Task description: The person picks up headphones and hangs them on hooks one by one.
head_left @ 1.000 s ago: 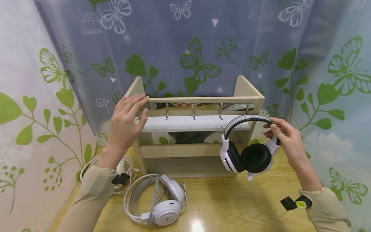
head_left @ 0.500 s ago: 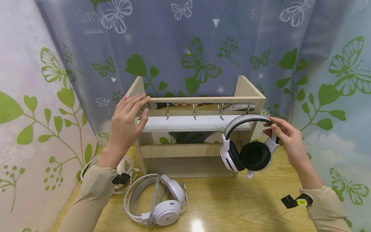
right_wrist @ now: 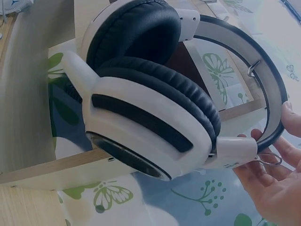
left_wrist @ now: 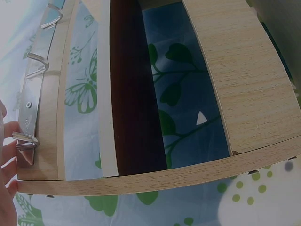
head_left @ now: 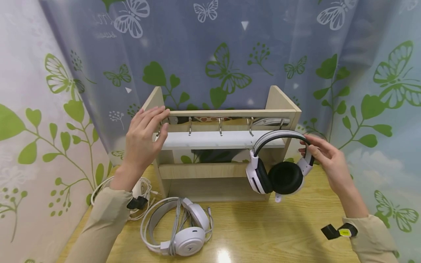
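Observation:
My right hand (head_left: 333, 166) pinches one side of the headband of a white headset (head_left: 285, 178) with black ear cushions, thumb in front. The headset hangs upright at the right end of a wooden rack (head_left: 204, 171), cups down. In the right wrist view, a hook (right_wrist: 254, 68) shows inside the headband's loop; whether the band bears on it I cannot tell. A thin metal loop (right_wrist: 270, 159) sits by the fingers. My left hand (head_left: 141, 135) rests on the rack's upper left corner, fingers fairly straight. A metal rail with several hooks (head_left: 220, 126) runs below the top edge.
A second white headset (head_left: 189, 237), its cable wrapped around it, lies on the wooden table (head_left: 250, 233) in front of the rack. White cables (head_left: 149, 190) lie behind my left forearm. Patterned curtains (head_left: 184, 44) stand behind and at both sides.
The held headset has shifted slightly left, its ear cups swinging a little toward the rack. My right hand's grip on the headband has shifted slightly. My left hand has stayed put.

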### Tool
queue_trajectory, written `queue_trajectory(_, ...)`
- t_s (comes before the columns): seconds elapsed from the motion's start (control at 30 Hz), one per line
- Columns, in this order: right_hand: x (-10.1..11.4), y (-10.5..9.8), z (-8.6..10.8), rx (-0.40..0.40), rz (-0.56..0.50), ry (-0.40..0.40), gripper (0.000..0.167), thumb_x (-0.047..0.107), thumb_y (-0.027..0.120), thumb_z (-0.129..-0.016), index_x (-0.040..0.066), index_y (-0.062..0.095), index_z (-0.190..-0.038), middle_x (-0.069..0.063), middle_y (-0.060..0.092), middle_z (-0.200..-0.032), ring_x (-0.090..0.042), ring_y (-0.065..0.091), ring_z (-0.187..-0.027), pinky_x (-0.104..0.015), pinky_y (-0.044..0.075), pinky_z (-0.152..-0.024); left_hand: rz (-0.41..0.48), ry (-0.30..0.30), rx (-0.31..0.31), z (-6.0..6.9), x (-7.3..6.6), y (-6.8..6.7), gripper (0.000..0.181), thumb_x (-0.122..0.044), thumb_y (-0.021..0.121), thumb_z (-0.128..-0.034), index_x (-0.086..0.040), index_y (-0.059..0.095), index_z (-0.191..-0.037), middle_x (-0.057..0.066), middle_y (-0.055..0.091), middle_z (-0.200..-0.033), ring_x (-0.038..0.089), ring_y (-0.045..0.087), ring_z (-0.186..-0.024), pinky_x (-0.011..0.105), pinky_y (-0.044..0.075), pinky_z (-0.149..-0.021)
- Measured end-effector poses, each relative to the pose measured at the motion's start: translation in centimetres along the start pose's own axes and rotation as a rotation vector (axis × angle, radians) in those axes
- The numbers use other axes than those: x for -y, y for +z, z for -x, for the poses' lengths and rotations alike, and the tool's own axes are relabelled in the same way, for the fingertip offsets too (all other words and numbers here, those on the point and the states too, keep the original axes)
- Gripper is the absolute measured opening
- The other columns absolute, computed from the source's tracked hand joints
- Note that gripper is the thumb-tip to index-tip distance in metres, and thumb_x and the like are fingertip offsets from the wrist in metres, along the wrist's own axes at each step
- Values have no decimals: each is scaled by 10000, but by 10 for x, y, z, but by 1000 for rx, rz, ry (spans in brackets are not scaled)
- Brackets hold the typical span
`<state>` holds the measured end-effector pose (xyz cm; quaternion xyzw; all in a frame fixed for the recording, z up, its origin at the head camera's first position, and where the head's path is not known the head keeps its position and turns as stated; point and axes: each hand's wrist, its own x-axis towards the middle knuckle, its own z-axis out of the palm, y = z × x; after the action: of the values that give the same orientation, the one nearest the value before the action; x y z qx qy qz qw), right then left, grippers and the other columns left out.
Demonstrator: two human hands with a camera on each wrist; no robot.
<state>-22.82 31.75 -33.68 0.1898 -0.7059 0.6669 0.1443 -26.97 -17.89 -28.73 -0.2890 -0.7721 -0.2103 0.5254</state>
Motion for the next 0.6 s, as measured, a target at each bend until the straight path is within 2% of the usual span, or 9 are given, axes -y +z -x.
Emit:
queue_trajectory(0.2, -1, -2, 2, 3, 11, -9, 372, 39, 527, -1047, 22, 569, -1417, 22, 670, -1272, -64, 707, -1031, -137, 507, -936, -10, 12, 6, 0, -1, -1, 354, -231, 541, -1019, -42, 692, -1278, 136, 677, -1305, 345, 597, -1246, 510, 360, -1169)
queue_trajectory(0.37, -1, -4, 6, -11, 82, 5, 377, 68, 535, -1051, 81, 582, -1426, 88, 575, -1390, 9, 616, -1165, -93, 452, -946, -16, 16, 19, 0, -1, -2, 363, -240, 528, -1030, -36, 685, -1286, 143, 670, -1316, 351, 591, -1252, 512, 355, -1171)
queue_trajectory(0.47, -1, -6, 7, -12, 112, 12, 381, 78, 539, -1051, 80, 578, -1431, 112, 553, -1402, 19, 556, -1226, -85, 435, -939, -11, 10, 15, 0, -1, -1, 368, -249, 524, -1030, -39, 687, -1284, 137, 671, -1316, 346, 592, -1253, 504, 351, -1176)
queue_trajectory(0.6, 0, -8, 8, -18, 106, 9, 380, 68, 538, -1050, 41, 571, -1427, 115, 566, -1386, 4, 573, -1210, -89, 459, -923, -4, 5, 1, 0, -1, -1, 354, -233, 543, -1018, -45, 692, -1278, 130, 678, -1306, 339, 596, -1248, 499, 352, -1177)
